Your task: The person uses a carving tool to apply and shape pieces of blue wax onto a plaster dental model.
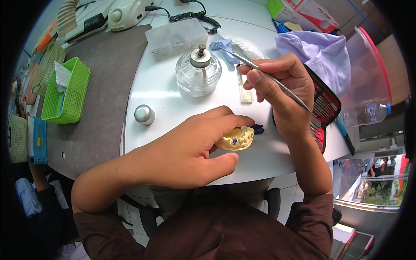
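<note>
Yellow dental cast (239,140), metal tool (287,91), both held
From here, the left hand (193,143) grips the cast over the counter (162,97), just beside a dark blue lump (259,129); the right hand (295,79) pinches the tool higher up

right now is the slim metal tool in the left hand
No, the slim metal tool is held in the right hand, while the left hand is at the yellow dental cast.
</note>
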`<action>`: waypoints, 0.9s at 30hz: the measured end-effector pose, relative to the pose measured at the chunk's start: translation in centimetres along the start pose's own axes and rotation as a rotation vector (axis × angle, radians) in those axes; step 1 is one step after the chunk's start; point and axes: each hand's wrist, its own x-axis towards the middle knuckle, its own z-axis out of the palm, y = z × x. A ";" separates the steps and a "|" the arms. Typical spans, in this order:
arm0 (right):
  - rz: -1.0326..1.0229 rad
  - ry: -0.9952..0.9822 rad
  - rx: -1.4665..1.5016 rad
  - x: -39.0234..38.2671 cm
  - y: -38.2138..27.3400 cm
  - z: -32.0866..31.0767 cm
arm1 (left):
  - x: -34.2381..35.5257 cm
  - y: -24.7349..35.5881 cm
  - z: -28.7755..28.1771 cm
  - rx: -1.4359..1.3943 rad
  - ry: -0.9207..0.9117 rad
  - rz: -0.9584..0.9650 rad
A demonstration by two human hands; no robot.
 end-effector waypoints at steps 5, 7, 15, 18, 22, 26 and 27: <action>0.070 -0.042 -0.034 0.0 -0.2 -0.1 | 0.0 -0.7 0.1 0.102 -0.029 0.046; 0.093 -0.041 -0.034 0.0 -0.3 0.1 | 0.1 -0.8 0.3 0.121 -0.008 0.064; 0.099 -0.058 -0.028 0.0 -0.2 0.3 | -0.2 -0.7 0.0 0.176 0.020 0.090; 0.095 -0.056 -0.029 -0.1 -0.2 0.2 | -0.1 -0.8 0.1 0.172 0.027 0.069; 0.091 -0.034 -0.050 -0.4 -1.2 -0.3 | 0.3 -0.2 0.1 0.142 0.008 -0.004; -0.121 0.044 -0.226 -4.5 -4.3 -1.2 | 0.2 -0.7 -0.2 0.190 0.039 0.023; -0.179 0.043 -0.280 -5.8 -4.8 -1.8 | 0.1 -0.7 -0.1 0.167 0.067 0.002</action>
